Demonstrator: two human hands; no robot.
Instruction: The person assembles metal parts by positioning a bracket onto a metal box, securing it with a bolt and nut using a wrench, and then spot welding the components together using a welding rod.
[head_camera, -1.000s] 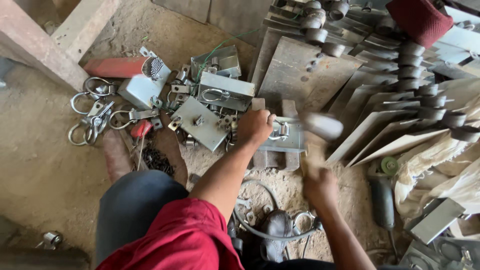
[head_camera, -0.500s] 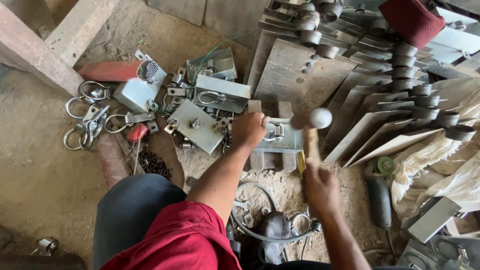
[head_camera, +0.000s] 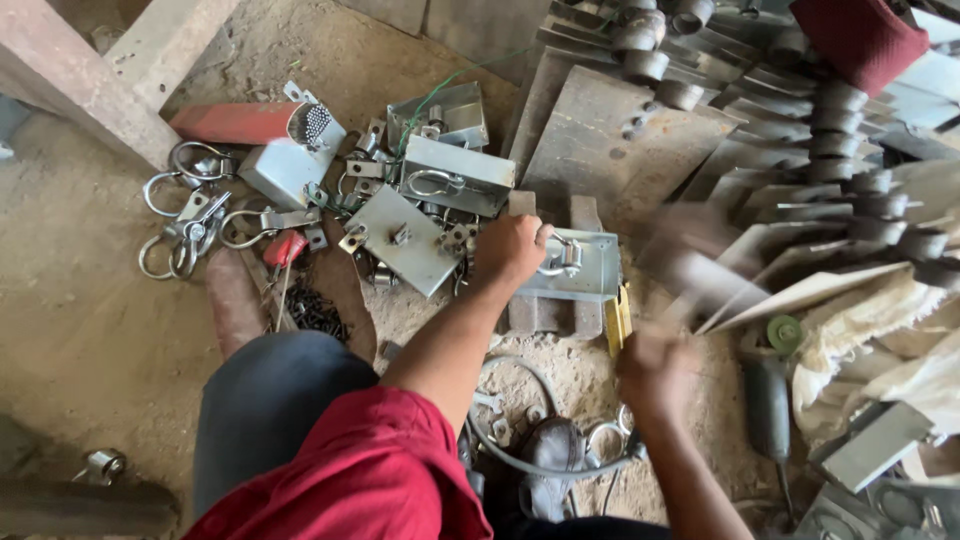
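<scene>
My left hand (head_camera: 510, 248) presses down on a galvanised metal plate (head_camera: 590, 268) with a ring fitting on it, which lies across a small block (head_camera: 545, 312) on the sandy ground. My right hand (head_camera: 655, 370), blurred by motion, grips a hammer with a yellow handle (head_camera: 620, 318). The hammer's head is a smear up and to the right of the plate (head_camera: 700, 240). More plates with rings (head_camera: 455, 178) lie just left of my left hand.
Loose steel rings (head_camera: 190, 228) and a red-handled tool (head_camera: 285, 250) lie at the left beside wooden beams (head_camera: 70, 75). Stacked hinged metal plates (head_camera: 800, 150) fill the right side. An angle grinder (head_camera: 768, 408) and cable (head_camera: 530, 455) lie near my knees.
The hammer has swung from over the plate up and off to the right, now blurred. My left hand stays on the plate. The camera has tilted slightly.
</scene>
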